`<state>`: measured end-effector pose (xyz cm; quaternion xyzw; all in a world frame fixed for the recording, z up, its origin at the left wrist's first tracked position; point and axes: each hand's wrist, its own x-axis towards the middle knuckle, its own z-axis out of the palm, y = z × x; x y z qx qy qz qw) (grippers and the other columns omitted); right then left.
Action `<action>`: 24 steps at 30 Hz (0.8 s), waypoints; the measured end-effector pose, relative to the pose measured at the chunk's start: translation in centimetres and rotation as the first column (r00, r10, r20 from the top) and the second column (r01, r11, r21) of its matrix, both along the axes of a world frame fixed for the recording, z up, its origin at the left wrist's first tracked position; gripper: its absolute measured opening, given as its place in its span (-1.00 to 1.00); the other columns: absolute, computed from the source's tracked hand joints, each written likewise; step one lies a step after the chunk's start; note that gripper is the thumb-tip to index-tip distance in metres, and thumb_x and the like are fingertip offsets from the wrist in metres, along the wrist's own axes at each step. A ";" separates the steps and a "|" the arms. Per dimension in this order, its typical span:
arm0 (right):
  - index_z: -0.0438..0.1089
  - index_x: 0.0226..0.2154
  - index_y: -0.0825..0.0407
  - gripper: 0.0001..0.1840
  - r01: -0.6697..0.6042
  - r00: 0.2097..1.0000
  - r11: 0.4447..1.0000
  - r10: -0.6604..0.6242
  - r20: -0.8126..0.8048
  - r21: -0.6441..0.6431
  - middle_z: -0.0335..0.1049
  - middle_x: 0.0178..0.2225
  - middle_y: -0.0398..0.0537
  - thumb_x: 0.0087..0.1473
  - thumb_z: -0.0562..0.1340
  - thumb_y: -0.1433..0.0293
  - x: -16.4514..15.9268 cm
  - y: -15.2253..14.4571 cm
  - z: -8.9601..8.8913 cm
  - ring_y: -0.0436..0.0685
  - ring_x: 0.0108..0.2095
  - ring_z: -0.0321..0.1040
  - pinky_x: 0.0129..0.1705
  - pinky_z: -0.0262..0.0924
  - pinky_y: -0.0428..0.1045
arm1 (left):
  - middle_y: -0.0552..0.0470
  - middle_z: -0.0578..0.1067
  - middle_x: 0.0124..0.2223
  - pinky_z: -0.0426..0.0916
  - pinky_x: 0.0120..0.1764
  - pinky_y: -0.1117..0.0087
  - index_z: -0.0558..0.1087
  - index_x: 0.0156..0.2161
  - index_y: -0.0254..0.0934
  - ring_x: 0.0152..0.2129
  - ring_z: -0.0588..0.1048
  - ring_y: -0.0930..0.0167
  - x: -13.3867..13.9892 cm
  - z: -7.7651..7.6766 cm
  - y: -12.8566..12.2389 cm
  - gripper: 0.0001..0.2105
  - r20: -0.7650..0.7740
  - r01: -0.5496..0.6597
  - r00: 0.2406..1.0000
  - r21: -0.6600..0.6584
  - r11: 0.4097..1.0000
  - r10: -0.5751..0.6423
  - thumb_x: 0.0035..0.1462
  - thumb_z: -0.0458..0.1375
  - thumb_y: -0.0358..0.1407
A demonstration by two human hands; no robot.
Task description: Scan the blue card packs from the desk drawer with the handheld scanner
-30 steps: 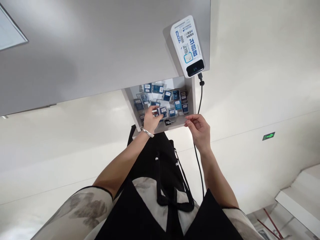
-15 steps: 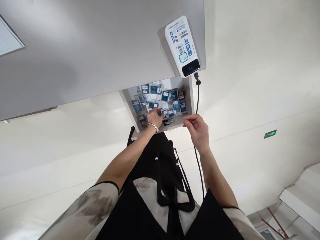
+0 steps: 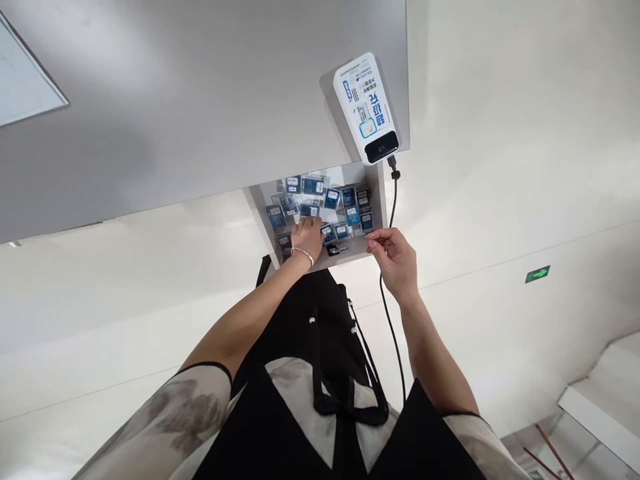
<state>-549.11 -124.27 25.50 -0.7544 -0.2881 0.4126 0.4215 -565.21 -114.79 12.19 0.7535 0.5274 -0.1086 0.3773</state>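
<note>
A pulled-out drawer [image 3: 254,217] under the desk top holds several small clear boxes with blue contents and white labels. Inside it, my left hand [image 3: 307,240] lies palm down with its fingers stretched forward. Its fingertips reach the near edge of one labelled box [image 3: 310,211]; another small box [image 3: 327,233] sits beside the thumb. My right hand [image 3: 399,260] is at the drawer's front right corner, thumb and fingers pinched on the front edge. Between the hands, a small black and silver piece [image 3: 336,250] lies by the drawer front.
A white power bank [image 3: 367,107] rests on the grey desk top [image 3: 200,87] near its right edge. Its black cable [image 3: 393,313] hangs down past my right wrist. A framed panel [image 3: 27,77] is at the upper left. A green arrow sign [image 3: 537,274] marks the floor.
My left hand has shifted slightly left, and its fingers now point forward toward a labelled box. My right hand stays at the drawer corner. The view has tilted a little.
</note>
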 end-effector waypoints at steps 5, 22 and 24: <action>0.48 -0.26 -0.01 -0.88 0.021 0.988 0.992 -0.039 0.147 0.122 0.54 -0.25 -0.08 0.24 0.28 0.29 2.3 2.1 -0.5 0.04 -0.22 0.48 -0.10 0.41 0.05 | -0.04 0.61 -0.25 0.49 -0.13 0.16 0.51 -0.31 -0.19 -0.34 0.55 0.26 0.4 2.4 1.9 -0.95 0.378 -0.290 0.887 0.011 0.957 0.264 0.19 0.21 -0.37; 0.36 -0.32 0.02 -0.92 -0.427 0.868 0.904 0.404 0.288 0.021 0.51 -0.34 -0.09 0.23 0.24 0.37 0.0 2.4 -0.9 0.07 -0.31 0.48 -0.28 0.32 -0.04 | 0.10 0.54 -0.45 0.38 -0.29 0.36 0.60 -0.47 -0.23 -0.45 0.43 0.47 2.4 8.7 -2.3 -0.53 0.170 -0.308 0.119 -0.930 0.199 0.978 -0.38 0.63 0.03; 0.40 -0.28 0.03 -0.93 -0.509 0.833 0.861 0.488 0.260 0.012 0.53 -0.32 -0.10 0.26 0.24 0.38 0.8 2.3 -0.9 0.06 -0.28 0.49 -0.23 0.35 -0.05 | 0.10 0.54 -0.45 0.36 -0.29 0.39 0.60 -0.49 -0.26 -0.43 0.45 0.48 2.1 8.9 -2.9 -0.53 0.095 -0.338 0.077 -0.934 0.116 0.992 -0.43 0.64 -0.01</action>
